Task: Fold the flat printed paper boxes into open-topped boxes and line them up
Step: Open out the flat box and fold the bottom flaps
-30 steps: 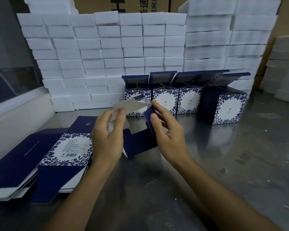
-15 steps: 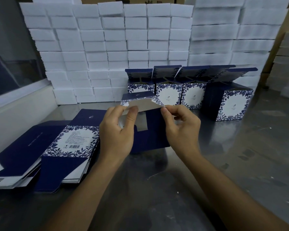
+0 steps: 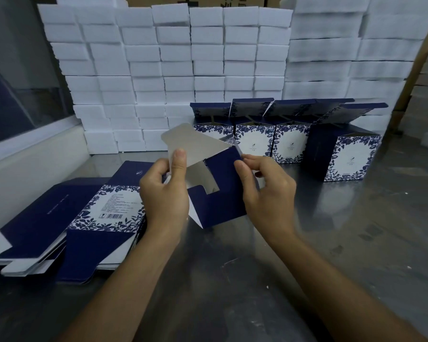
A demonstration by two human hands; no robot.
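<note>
Left hand: left hand (image 3: 163, 193) grips the half-folded navy-blue printed paper box (image 3: 220, 193), thumb pressed flat on a pale grey inner flap (image 3: 195, 141), fingers curled behind it.
Right hand: right hand (image 3: 267, 191) pinches the box's upper right corner flap between thumb and curled fingers.
Box in hand: held between both hands just above the shiny steel table (image 3: 232, 280), tilted, its navy side panel toward the camera, grey flap raised at the top.
Flat stock: stack of unfolded navy and blue-floral printed box blanks (image 3: 104, 208) lies on the table left of the left hand, the top one showing a white panel with a barcode.
Finished row: four folded navy and floral open-topped boxes (image 3: 292, 141) stand upright side by side behind the hands, lids raised; the rightmost stands nearer the camera and turned at an angle.
Backdrop: wall of stacked white foam blocks (image 3: 183, 70) stands behind the row, with brown cardboard cartons (image 3: 195, 0) above it.
</note>
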